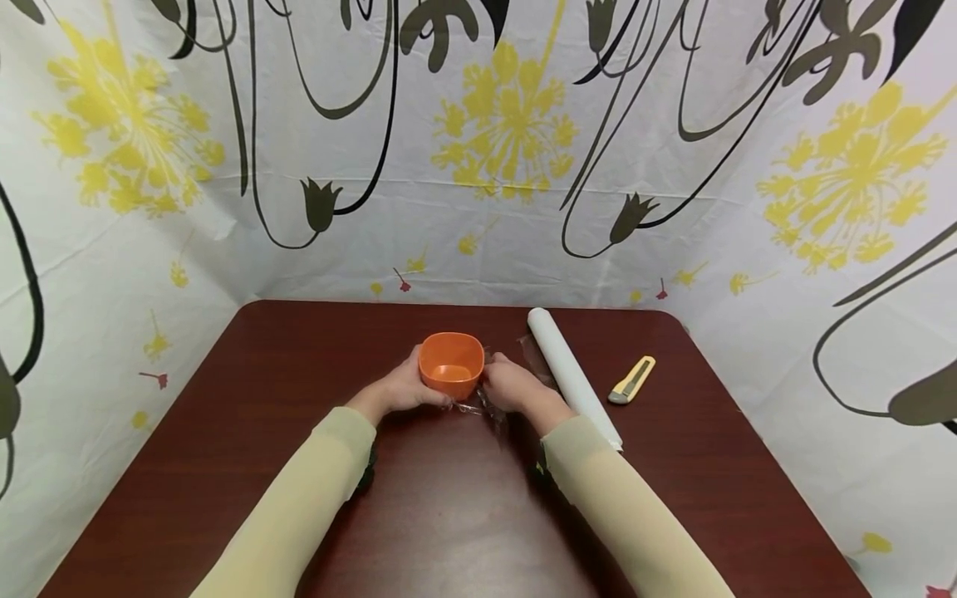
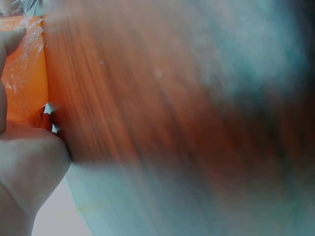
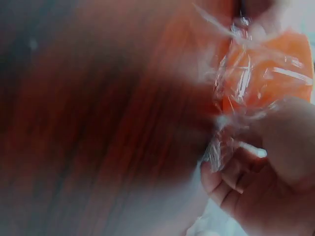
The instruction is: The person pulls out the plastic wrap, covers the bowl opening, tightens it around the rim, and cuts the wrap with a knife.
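An orange bowl [image 1: 452, 370] with a rounded-square rim is held over the table, its inside facing me. My left hand [image 1: 401, 384] grips its left side, and in the left wrist view the thumb lies along the wall. Crinkled clear plastic wrap [image 3: 243, 81] clings to the outside of the bowl. At the right side, my right hand [image 1: 516, 386] pinches a gathered bunch of that wrap; the right wrist view shows its fingers curled around the film. Part of the wrap hangs below the bowl, between the hands.
A white roll of plastic wrap [image 1: 574, 378] lies slanted just right of my right hand, with some loose film beside it. Farther right lies a yellow utility knife [image 1: 632, 380]. The dark red-brown table [image 1: 247, 465] ends at a patterned curtain [image 1: 463, 241].
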The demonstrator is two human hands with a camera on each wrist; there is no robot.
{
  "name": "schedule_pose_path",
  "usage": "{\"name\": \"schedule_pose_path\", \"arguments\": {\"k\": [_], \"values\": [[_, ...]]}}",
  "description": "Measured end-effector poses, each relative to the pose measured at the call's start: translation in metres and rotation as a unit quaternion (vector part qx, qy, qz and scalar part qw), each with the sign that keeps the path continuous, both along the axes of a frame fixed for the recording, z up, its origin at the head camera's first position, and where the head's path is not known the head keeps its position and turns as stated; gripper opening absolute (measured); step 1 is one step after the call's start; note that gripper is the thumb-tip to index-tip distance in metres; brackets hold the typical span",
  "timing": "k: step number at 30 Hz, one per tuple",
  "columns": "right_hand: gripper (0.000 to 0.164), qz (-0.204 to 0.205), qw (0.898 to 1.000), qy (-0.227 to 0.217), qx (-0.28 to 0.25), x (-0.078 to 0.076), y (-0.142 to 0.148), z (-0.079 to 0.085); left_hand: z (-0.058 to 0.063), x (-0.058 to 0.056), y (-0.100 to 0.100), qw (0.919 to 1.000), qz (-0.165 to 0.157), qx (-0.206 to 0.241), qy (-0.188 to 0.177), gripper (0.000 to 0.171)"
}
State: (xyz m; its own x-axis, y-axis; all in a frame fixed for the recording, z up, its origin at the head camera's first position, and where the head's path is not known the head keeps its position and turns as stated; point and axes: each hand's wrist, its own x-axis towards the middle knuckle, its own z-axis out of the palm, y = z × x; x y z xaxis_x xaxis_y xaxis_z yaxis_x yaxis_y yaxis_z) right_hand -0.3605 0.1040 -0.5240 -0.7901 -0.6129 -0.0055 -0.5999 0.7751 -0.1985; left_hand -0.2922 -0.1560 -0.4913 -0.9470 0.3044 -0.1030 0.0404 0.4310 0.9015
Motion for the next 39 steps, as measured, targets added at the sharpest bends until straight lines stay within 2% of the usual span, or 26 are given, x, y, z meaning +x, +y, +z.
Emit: {"name": "schedule_pose_path", "arguments": {"k": [2,5,11,15,18,21,24,27,31,34,39], "values": [[0.031,-0.016,1.0,0.008,0.021,-0.006,0.0,-0.015,0.001,0.0,0.0,1.0,-0.001,0.0,-0.002,0.122],[0.034,-0.029,0.999,0.002,0.028,-0.007,0.001,-0.023,0.001,0.0,-0.001,1.0,-0.003,0.001,-0.004,0.122],[0.034,0.012,0.999,-0.035,-0.006,-0.006,0.007,-0.008,0.0,0.001,0.0,1.0,-0.005,-0.001,-0.002,0.121],[0.04,0.013,0.994,-0.103,-0.034,0.009,0.009,0.028,0.0,0.001,0.001,0.9999,-0.011,-0.005,0.0,0.119],[0.05,0.002,0.984,-0.169,-0.055,0.031,0.006,0.063,0.001,0.002,0.001,0.9999,-0.011,-0.006,0.002,0.118],[0.058,0.008,0.979,-0.192,-0.06,0.046,0.008,0.078,0.002,0.002,0.001,0.9999,-0.009,-0.01,0.002,0.12],[0.053,0.015,0.986,-0.16,-0.046,0.054,0.008,0.078,0.002,0.002,0.001,0.9999,-0.007,-0.012,0.001,0.121],[0.038,-0.011,0.992,-0.118,-0.05,0.055,0.004,0.071,0.0,0.002,-0.001,0.9999,-0.007,-0.011,0.001,0.121],[0.018,-0.072,0.99,-0.094,-0.077,0.052,-0.001,0.064,-0.002,0.001,0.0,0.9999,-0.011,-0.013,0.001,0.12],[0.012,-0.101,0.987,-0.087,-0.091,0.05,-0.005,0.062,-0.002,0.0,0.0,0.9999,-0.007,-0.013,0.003,0.12],[0.01,-0.097,0.989,-0.071,-0.081,0.045,-0.008,0.063,-0.001,0.0,0.0,0.9999,-0.009,-0.01,0.009,0.118]]}}
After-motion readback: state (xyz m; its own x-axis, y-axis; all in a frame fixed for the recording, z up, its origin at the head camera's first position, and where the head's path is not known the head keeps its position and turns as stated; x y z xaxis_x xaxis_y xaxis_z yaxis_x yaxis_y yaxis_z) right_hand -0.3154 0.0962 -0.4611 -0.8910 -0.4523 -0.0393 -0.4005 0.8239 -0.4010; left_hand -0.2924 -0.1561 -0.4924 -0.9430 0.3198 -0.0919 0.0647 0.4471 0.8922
